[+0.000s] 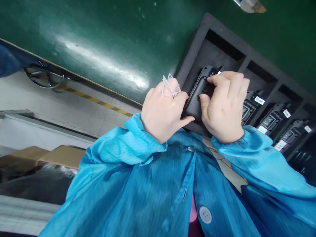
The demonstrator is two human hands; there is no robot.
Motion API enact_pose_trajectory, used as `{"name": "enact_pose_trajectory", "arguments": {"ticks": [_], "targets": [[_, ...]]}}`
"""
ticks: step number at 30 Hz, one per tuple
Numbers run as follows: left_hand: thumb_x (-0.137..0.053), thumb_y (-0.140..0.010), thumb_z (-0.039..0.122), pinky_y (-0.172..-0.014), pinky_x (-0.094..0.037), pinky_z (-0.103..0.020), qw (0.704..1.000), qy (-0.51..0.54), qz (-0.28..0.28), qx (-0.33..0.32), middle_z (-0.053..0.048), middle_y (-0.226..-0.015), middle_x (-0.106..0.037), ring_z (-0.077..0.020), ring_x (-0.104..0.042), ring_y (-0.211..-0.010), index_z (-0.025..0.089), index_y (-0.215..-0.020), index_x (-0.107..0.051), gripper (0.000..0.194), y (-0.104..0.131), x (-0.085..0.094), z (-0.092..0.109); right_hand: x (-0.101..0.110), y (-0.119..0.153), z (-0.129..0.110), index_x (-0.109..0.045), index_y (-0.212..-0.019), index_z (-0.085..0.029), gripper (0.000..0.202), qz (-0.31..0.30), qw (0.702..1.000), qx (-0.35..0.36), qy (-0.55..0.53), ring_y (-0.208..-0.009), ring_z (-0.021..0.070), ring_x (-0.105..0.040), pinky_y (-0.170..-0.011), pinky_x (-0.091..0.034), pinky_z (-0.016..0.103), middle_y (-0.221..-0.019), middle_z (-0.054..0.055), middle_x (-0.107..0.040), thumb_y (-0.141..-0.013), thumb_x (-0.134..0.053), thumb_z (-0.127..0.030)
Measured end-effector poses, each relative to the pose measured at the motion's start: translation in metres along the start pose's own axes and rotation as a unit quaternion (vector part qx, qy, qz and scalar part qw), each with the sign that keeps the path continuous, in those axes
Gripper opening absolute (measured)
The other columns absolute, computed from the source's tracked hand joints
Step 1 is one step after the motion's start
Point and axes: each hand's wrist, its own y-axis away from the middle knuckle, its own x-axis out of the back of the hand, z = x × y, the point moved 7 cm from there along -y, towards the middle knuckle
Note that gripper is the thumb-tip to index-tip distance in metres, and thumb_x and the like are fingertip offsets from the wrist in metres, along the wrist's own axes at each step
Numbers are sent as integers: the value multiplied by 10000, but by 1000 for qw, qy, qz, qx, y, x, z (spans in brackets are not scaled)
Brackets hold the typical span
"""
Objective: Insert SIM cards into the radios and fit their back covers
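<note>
Glossy dark-green desk [98, 42] runs beneath a black foam tray with walled compartments [197, 42], which stands by the near edge. At the tray's left end is a black rectangular handheld device [194, 107]. The left hand [161, 107], with a translucent whitish loop [169, 89] on it, holds the device's near end between fingers and thumb. The right hand [225, 105] touches its upper face, thumb and forefinger narrowly apart; whether they grip cannot be told.
</note>
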Motion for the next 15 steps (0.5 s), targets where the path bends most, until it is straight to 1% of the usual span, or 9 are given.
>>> {"name": "enact_pose_trajectory", "arguments": {"ticks": [4, 6, 9, 12, 13, 15], "targets": [[-714, -766, 476, -832, -453, -431, 1000, -3, -10, 6, -145, -1163, -557, -330, -548, -1057, 167, -1106, -625, 468, 0, 1, 0, 4, 3, -4, -452, -1314, -99, 464, 1, 1000, 0, 26, -1148, 324, -424, -982, -377, 526, -1272, 196, -433, -966, -345, -387], [-722, -758, 486, -844, -455, -424, 1000, -4, -13, 11, -134, -1141, -562, -319, -553, -1041, 172, -1114, -615, 487, 1, 2, 0, 7, 5, -6, -434, -1333, -94, 465, -11, 1000, 6, 25, -1133, 320, -429, -970, -389, 506, -1262, 199, -442, -957, -372, -362], [-731, -752, 484, -867, -458, -410, 1000, -11, -12, 10, -118, -1128, -562, -301, -555, -1029, 182, -1250, -550, 610, -2, 4, 1, 9, 6, -8, -419, -1354, -96, 466, -28, 999, 17, 20, -1109, 318, -444, -941, -405, 496, -1216, 192, -474, -953, -382, -331], [-718, -760, 495, -861, -459, -409, 998, -46, -26, -28, -123, -1151, -551, -304, -555, -1016, 213, -1407, -430, 762, -12, 8, 6, 7, 4, -10, -440, -1346, -71, 456, -18, 1000, 19, 9, -1083, 314, -459, -943, -402, 493, -1173, 189, -504, -944, -403, -282], [-701, -771, 499, -858, -456, -414, 996, -65, -36, -48, -127, -1145, -551, -312, -554, -1013, 218, -1426, -410, 769, -16, 10, 10, 6, 3, -11, -457, -1329, -58, 440, -9, 1000, 21, -1, -1087, 311, -461, -959, -394, 491, -1176, 191, -510, -942, -401, -261], [-627, -820, 497, -864, -444, -436, 988, -106, -66, -94, -131, -1108, -562, -340, -542, -1029, 214, -1437, -396, 717, -24, 16, 20, 6, 3, -13, -499, -1273, -42, 399, 14, 999, 33, -32, -1119, 306, -460, -1005, -373, 487, -1217, 199, -516, -944, -394, -241]]}}
